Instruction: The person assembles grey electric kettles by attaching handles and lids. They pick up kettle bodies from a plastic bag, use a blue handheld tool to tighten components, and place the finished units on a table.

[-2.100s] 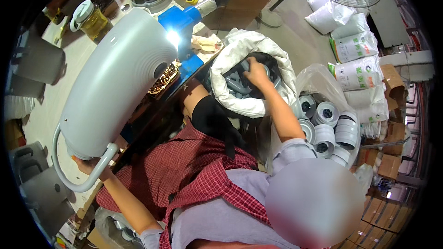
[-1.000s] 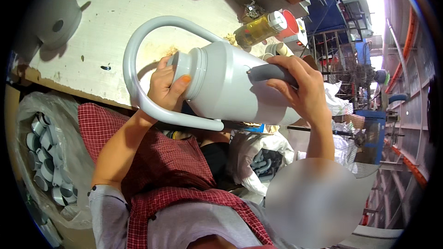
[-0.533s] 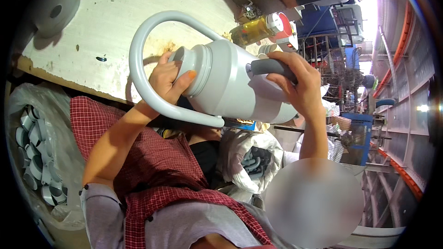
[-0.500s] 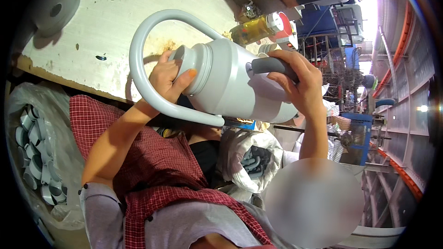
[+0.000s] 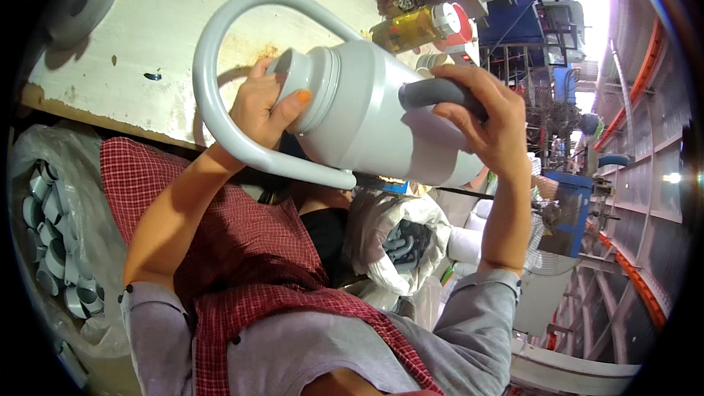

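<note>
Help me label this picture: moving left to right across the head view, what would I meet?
Clear plastic bag of gray parts → left hand → white sack → right hand → blue panel. The gray vessel overlaps both hands, so I leave it out.

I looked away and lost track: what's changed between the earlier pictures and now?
The right hand is out of the white sack and now holds a dark gray curved piece at the side of the gray vessel. The view swung too, so how far the vessel turned is unclear. The left hand stays at the end with the hoop handle.
</note>
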{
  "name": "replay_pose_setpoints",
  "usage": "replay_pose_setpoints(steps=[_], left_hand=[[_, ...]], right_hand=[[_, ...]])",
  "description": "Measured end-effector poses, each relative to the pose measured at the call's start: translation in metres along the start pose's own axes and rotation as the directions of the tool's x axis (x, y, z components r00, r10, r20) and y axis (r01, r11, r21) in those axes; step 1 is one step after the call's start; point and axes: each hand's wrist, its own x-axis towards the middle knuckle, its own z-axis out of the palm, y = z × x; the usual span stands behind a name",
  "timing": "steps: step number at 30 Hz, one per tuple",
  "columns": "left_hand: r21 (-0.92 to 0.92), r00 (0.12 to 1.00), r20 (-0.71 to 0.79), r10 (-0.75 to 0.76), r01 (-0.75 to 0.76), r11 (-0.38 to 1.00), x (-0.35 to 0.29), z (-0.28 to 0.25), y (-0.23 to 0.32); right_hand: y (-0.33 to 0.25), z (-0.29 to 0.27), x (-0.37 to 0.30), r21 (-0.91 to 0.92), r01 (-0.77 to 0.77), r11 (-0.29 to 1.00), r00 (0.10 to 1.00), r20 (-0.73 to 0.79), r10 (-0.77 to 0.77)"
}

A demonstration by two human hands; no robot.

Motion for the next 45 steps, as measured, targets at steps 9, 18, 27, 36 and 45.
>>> replay_pose_setpoints(steps=[9, 18, 27, 36, 45], left_hand=[[-0.009, 1.000, -0.003, 0.013, -0.013, 1.000, 0.000, 0.003, -0.002], [0.004, 1.000, -0.005, 0.003, -0.003, 1.000, -0.002, 0.003, -0.004], [0.041, 0.999, -0.007, 0.041, -0.041, 0.998, 0.002, 0.001, 0.000], [0.043, 0.998, 0.016, -0.054, 0.054, 0.998, -0.001, -0.002, 0.010], [0.159, 0.965, -0.091, -0.244, 0.257, 0.953, 0.000, 0.016, 0.020]], right_hand=[[0.005, 0.004, 0.004, -0.038, 0.052, 0.998, 0.998, -0.025, -0.053], [0.003, 0.005, 0.001, -0.064, 0.074, 0.995, 0.997, -0.033, -0.076], [-0.002, 0.005, 0.003, -0.087, 0.016, 0.996, 1.000, -0.011, -0.017], [-0.007, 0.009, -0.001, -0.133, -0.009, 0.991, 1.000, -0.013, 0.007], [0.004, 0.013, -0.015, -0.218, 0.007, 0.976, 0.996, -0.087, -0.027]])
